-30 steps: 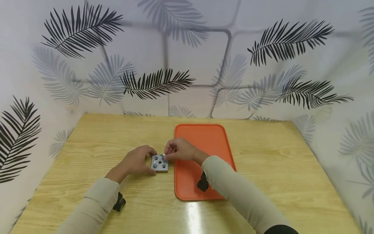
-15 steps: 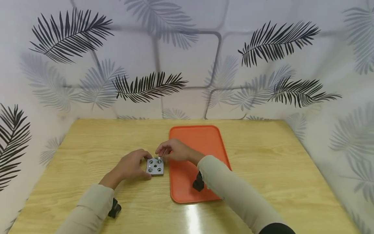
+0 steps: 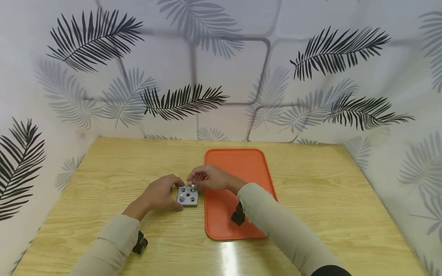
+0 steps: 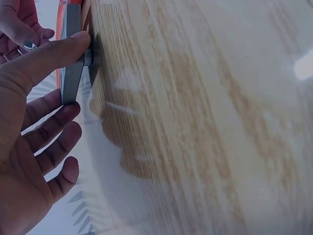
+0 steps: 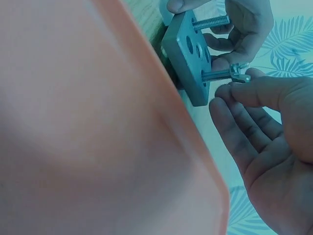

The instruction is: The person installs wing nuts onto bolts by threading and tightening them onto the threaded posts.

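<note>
A small square grey metal plate [image 3: 188, 200] with several holes lies left of the tray, a screw head under it raising it off the table. My left hand [image 3: 160, 193] grips its left side, thumb on the near edge and fingers at the far edge. Two threaded bolts stand up from the plate: a bare bolt [image 5: 212, 22] at the near left corner, and a bolt [image 5: 216, 76] at the far right corner with a wing nut [image 5: 238, 73] on its end. My right hand [image 3: 214, 178] pinches the wing nut between thumb and forefinger, its other fingers loosely curled.
An orange tray [image 3: 238, 161] lies just right of the plate, under my right forearm. The wooden table [image 3: 310, 184] reaches back to a leaf-patterned cloth [image 3: 221, 119]. Small black devices [image 3: 139, 243] sit at both wrists.
My right fingers have shifted slightly around the wing nut, uncovering more of it and of its bolt. My left hand keeps its grip on the plate. The head view sways a little.
</note>
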Demonstrator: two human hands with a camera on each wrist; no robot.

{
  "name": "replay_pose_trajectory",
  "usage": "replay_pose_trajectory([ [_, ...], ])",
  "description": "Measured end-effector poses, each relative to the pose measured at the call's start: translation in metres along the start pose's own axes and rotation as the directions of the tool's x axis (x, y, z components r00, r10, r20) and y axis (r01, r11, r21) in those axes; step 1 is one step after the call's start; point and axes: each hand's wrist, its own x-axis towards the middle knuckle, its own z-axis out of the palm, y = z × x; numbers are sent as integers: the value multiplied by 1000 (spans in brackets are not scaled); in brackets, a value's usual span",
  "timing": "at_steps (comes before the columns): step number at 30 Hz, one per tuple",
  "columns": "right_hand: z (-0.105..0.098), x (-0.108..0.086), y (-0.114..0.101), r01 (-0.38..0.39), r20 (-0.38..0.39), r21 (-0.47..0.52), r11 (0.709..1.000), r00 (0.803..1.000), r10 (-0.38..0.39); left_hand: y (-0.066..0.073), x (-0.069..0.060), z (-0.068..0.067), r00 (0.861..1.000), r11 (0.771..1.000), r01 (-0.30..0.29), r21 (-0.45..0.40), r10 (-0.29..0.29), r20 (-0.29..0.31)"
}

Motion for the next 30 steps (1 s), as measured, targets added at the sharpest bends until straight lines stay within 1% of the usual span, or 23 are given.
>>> replay_pose_trajectory([
  [4,-1,1,-2,-6,27,3,1000,1000,5,3,0,-1,1000,1000,-3,-4,3,2],
  [7,0,2,-3,-26,35,1,1000,999,26,3,0,-2,1000,1000,-8,-2,8,1],
  [13,3,0,-6,-59,1,-35,998,998,59,2,-1,0,1000,1000,11,4,-11,5],
  [16,5,-2,-5,-61,-17,-69,996,998,60,1,-1,1,1000,1000,4,7,-4,9],
  [19,5,-3,-5,-61,-9,-65,996,998,61,0,-1,1,1000,1000,4,9,-4,16],
  [23,3,-5,-3,-80,-13,-4,997,997,80,-1,0,3,1000,1000,2,16,-2,15],
  [26,1,-6,-2,-73,-34,4,997,997,73,-1,1,3,1000,1000,4,21,-4,12],
  [30,-2,-7,-3,-26,-29,-49,998,999,25,-1,2,1,1000,1000,7,22,-7,9],
])
